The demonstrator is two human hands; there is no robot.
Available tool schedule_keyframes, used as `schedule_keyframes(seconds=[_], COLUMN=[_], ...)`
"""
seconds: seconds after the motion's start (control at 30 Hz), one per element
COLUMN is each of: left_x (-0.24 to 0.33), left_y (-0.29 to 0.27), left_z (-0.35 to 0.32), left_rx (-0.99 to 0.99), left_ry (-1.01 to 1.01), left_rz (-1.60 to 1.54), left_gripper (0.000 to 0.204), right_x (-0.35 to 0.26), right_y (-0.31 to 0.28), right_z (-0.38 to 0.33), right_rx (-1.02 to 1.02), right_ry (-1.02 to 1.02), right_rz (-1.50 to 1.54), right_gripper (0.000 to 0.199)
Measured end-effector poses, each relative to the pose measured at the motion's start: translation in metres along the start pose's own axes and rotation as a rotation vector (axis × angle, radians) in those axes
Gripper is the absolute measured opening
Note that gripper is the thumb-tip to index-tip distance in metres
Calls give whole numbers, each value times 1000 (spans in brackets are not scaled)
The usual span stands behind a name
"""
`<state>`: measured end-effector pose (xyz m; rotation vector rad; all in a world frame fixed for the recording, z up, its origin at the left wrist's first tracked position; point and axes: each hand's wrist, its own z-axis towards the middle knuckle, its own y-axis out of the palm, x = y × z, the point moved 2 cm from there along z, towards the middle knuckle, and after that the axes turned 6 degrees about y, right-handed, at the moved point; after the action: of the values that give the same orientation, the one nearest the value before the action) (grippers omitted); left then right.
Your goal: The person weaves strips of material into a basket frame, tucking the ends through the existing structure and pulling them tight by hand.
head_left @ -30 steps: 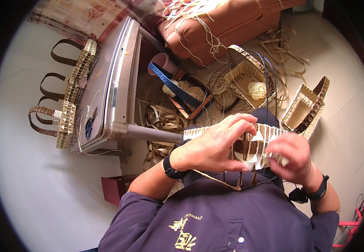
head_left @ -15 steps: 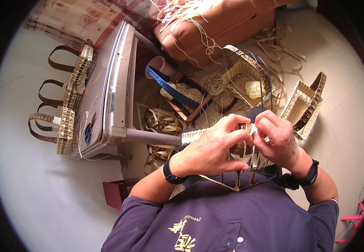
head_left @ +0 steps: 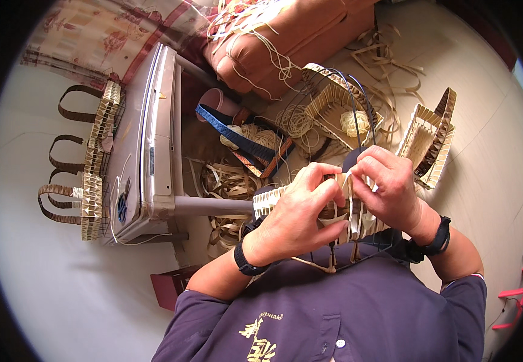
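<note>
A partly woven basket [head_left: 264,204] with a black wire frame rests in my lap, its side covered in pale and brown flat strips. My left hand [head_left: 294,217] grips the woven side, fingers bent over its top and thumb pointing right along it. My right hand [head_left: 388,190] pinches a pale flat strip [head_left: 351,202] that runs upright between the two hands. The fingertips of both hands are close together at the strip's upper end. My hands hide much of the weave, and dark wire rods stand up behind them.
On the left is a grey table [head_left: 135,133] with blue-handled scissors [head_left: 122,205] and several handled baskets [head_left: 91,205]. Beyond my lap are a blue-handled basket [head_left: 237,130] holding twine, loose strips [head_left: 228,181], a pale basket [head_left: 333,108] and a brown-handled basket [head_left: 418,139]. An orange-brown sofa [head_left: 297,48] stands behind.
The whole view has shifted slightly. My right hand has drawn the pale strip upright, and my left thumb and fingers have moved closer to it over the weave.
</note>
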<state>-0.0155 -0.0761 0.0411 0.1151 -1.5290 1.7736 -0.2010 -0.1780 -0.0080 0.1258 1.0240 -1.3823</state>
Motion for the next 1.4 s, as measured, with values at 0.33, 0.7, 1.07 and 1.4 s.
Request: schedule_keyframes(seconds=[0.33,0.7,1.07,1.4], left_x=[1,3,0,1], left_y=[4,6,8,8], left_z=[-1,1,0,-1], left_rx=[61,73,83,73], left_ry=[-21,-82,-51,-65], left_rz=[22,12,39,36], left_gripper=[35,74,88,87], right_x=[-15,-17,-16,-18], right_y=[-22,-10,-11,-6], right_z=[-41,-53,-59,-51], right_rx=[-231,-190,-170,-146], right_ry=[-224,-294,-230,-366], right_rz=[-46,-212,-135,-339], right_gripper=[30,23,24,24])
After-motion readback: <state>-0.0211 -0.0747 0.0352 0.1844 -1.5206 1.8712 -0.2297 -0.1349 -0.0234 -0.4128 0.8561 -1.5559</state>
